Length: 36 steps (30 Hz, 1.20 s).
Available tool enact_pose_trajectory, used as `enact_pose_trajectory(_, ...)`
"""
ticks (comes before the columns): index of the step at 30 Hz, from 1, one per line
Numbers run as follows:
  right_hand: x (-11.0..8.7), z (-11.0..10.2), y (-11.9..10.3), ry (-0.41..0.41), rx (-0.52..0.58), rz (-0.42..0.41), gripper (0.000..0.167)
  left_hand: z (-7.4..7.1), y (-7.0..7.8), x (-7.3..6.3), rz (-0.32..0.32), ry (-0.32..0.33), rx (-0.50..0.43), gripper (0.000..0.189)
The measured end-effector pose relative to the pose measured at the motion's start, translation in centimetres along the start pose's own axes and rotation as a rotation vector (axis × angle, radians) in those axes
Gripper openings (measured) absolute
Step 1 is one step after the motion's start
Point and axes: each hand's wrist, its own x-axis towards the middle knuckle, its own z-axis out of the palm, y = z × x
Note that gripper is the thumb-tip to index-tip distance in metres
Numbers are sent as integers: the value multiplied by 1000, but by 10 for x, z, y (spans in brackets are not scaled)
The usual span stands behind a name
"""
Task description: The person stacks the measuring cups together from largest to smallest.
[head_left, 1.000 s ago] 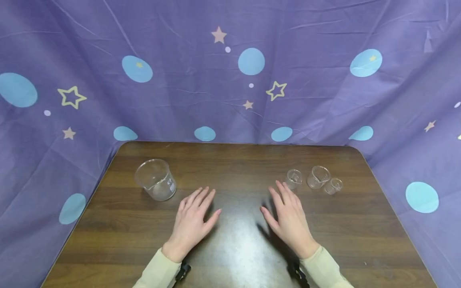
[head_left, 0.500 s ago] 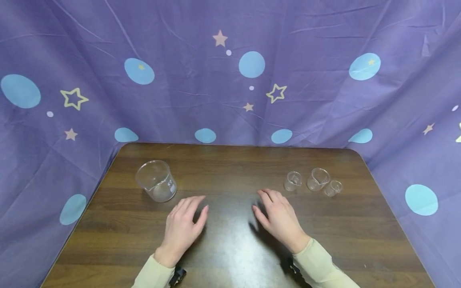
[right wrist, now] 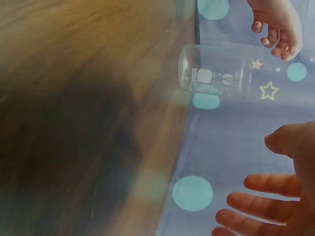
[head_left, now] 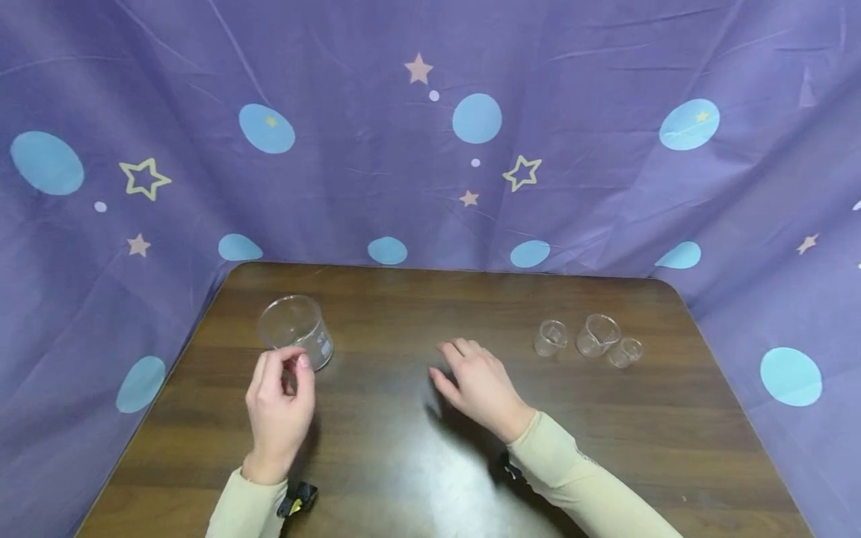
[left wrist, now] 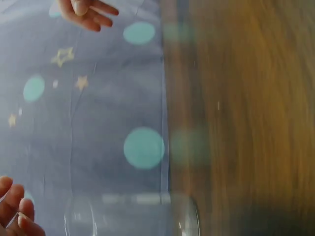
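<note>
A large clear glass beaker with white print stands upright at the left of the table. My left hand hovers just in front of it, fingers loosely bent and holding nothing; it hides the beaker's lower front. In the right wrist view a gap shows between that left hand and the beaker. Over the table's middle hangs my right hand, its fingers relaxed and spread, as the right wrist view also shows. Three smaller glass beakers stand at the right, a medium one between two little ones.
The brown wooden table has rounded far corners. A purple curtain with blue dots and stars closes off the back and both sides. Each wrist carries a dark camera, the left camera being the plainer to see.
My left hand has moved left to the front of the large beaker, its fingers bending more. My right hand has drifted left, away from the small beakers. All the beakers stay put.
</note>
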Motion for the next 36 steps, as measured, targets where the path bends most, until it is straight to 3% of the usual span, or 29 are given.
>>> enact_pose_trajectory(5,22,16,-2,-10,41,-29,35,-16,-18,11,-153,78,12,11)
enact_pose_trajectory(8,36,24,-5,-24,51,-36,34,-25,-27,18,-235,76,27,14)
enact_pose_trajectory(13,60,33,-19,-67,43,-57,36,-32,-46,26,-345,47,31,20)
enact_pose_trajectory(20,85,44,-36,-149,-16,-85,39,-27,-74,26,-472,-43,-51,21)
enact_pose_trajectory(28,115,54,-58,-227,40,-83,46,-23,-94,30,-551,-125,-121,29)
enact_pose_trajectory(36,138,66,-76,-304,137,-27,63,-15,-98,33,-587,-132,-240,32)
